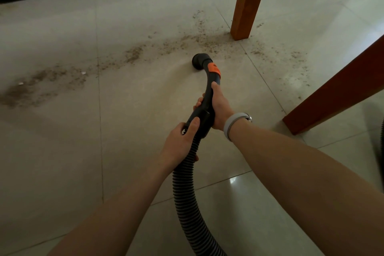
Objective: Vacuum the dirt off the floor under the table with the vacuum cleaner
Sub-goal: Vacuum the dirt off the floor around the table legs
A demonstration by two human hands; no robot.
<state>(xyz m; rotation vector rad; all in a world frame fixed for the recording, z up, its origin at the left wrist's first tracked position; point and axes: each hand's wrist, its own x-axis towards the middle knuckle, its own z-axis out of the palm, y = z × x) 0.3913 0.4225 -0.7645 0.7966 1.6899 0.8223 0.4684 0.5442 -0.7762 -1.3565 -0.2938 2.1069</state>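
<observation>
1. Dirt (133,55) lies in a brown band across the tiled floor (62,151), reaching the far desk leg (248,2).
2. The nozzle (200,62) of the vacuum cleaner sits low at the band's near edge; contact with the floor appears likely but is unclear.
3. The right hand (220,108) is wrapped around the curved handle (208,93).
4. The left hand (180,141) is clamped on the ribbed hose (182,193) at its cuff.
5. A second desk leg (332,89) stands at right.

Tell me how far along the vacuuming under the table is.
Early on. The tiles nearest the person look clean. Both hands, left hand and right hand, grip the vacuum handle, nozzle at the dirt's edge. The long dirt band and scatter around the table leg remain.
</observation>
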